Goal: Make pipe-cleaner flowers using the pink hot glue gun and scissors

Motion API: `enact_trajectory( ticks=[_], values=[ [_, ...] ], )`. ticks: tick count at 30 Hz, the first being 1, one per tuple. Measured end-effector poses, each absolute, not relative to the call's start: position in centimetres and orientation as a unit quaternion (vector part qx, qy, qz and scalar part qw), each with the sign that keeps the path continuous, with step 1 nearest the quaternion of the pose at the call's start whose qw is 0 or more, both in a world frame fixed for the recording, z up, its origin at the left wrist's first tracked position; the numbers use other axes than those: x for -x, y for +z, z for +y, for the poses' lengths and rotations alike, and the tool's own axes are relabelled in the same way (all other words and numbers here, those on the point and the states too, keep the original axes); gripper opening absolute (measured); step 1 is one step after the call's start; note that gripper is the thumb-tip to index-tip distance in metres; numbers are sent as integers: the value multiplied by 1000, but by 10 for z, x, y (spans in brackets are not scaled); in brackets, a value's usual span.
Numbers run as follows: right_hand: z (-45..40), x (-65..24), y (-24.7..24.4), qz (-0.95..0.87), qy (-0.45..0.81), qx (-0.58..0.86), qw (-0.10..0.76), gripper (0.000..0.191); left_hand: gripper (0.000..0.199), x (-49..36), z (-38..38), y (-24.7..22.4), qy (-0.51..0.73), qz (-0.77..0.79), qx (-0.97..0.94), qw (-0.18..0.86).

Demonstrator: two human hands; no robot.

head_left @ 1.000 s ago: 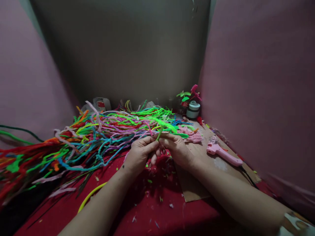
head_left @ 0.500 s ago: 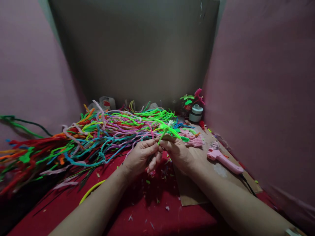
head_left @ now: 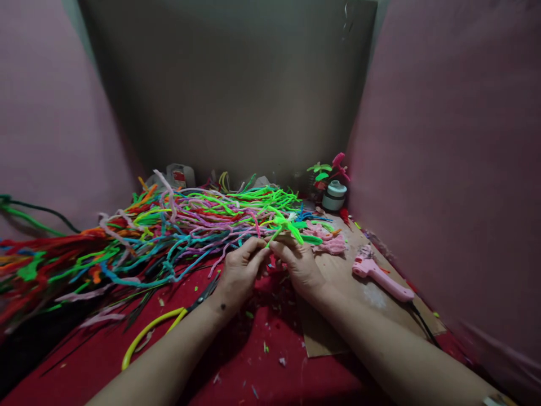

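Note:
A bright green fuzzy piece (head_left: 284, 224) with several leaf-like loops and a thin stem is held between both hands near the middle of the view. My left hand (head_left: 243, 270) pinches the lower end of its stem between thumb and fingers. Close beside it, my right hand (head_left: 298, 265) grips the stem just under the loops. The fingertips of the two hands nearly meet, and the lower fingers are partly hidden. Behind them spreads a large heap of coloured fuzzy stems (head_left: 203, 217).
Yellow-handled scissors (head_left: 154, 327) lie by the left forearm on the red cloth (head_left: 270, 372). On the right, a pink glue gun (head_left: 382, 277) rests on cardboard (head_left: 323, 335). Behind it are pink fuzzy pieces (head_left: 332, 243) and a pale jar (head_left: 335, 196).
My left hand has turned and drawn its lower fingers in; the green stem now slants more to the left. More of the scissors shows beside my left forearm.

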State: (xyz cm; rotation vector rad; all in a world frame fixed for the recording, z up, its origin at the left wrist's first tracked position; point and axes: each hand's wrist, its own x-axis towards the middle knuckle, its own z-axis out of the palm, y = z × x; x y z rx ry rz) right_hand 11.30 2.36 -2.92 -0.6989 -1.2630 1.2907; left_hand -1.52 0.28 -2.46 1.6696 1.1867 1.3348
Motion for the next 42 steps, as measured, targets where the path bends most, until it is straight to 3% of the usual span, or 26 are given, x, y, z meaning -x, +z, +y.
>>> enact_trajectory(
  ticks=[7,13,24,38,42],
  values=[
    [26,-115,-31,-553,594,242,532,17,17,13,2,-12,522,426,-584,453],
    [32,-121,-35,-574,560,268,534,18,23,15,4,-15,513,398,-540,536],
    [34,-123,-36,-604,546,267,516,21,22,18,6,-18,494,407,-526,560],
    [40,-122,-38,-571,617,218,495,22,11,20,2,-11,465,293,-418,723],
    [35,-120,-36,-565,602,218,521,21,14,19,3,-10,457,321,-458,692]
  ],
)
